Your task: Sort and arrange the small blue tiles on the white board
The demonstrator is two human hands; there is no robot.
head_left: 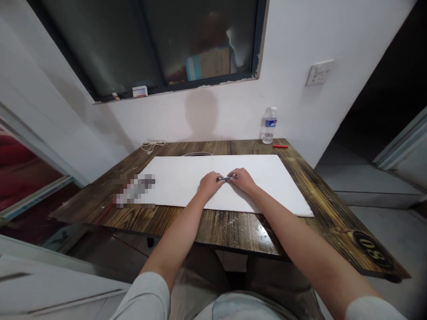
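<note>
**Head-worn camera, tilted down over the worktop**

The only view comes from the person's head, facing forward and down across a dark-stained wooden plank worktop [230, 229] toward a white plaster wall [160, 120] at twelve o'clock. The left hand [210, 184] and right hand [242, 180] lie near the centre, fairly close below the lens.
</note>
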